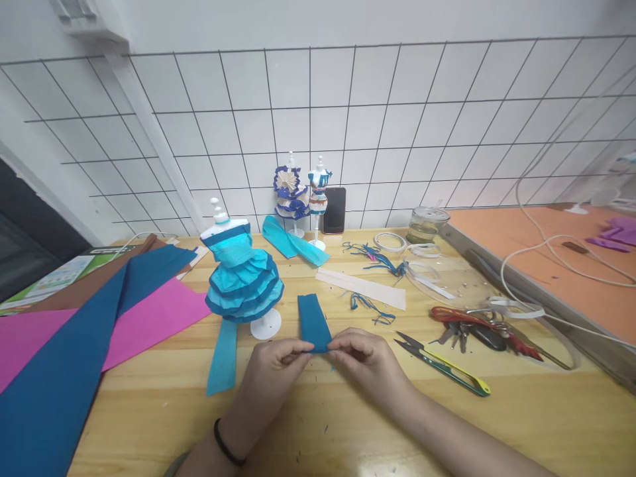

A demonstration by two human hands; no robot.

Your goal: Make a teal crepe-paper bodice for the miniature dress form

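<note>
Two hands meet at the near middle of the wooden surface [348,424], both pinching the near end of one dark teal crepe paper strip [313,321]. Strip's long axis runs away from the person, slightly leftward at its far end, lying flat on the wood; near end sits between the two sets of fingers, so both hands are equally close. Left hand [271,371] has thumb and forefinger pressed together on the strip's near-left corner, a black band on that wrist; right hand [365,354] pinches the near-right corner, other fingers curled. Large sheets to the left: a dark blue crepe sheet [59,371] overlapping a pink crepe sheet [159,315], both matt, finely crinkled. Just beyond the left hand stands a small mannequin with a tiered turquoise paper dress [242,278], ruffled layers edged darker, on a white round foot; a light turquoise strip [223,358] lies just beside its foot, near the left hand. Right of the right hand, apart from it, thread snips with a yellow-green handle [442,366], glossy. Farther right, a bunch of keys [477,328]. Blue thread scraps [370,306] lie beyond the strip.
</note>
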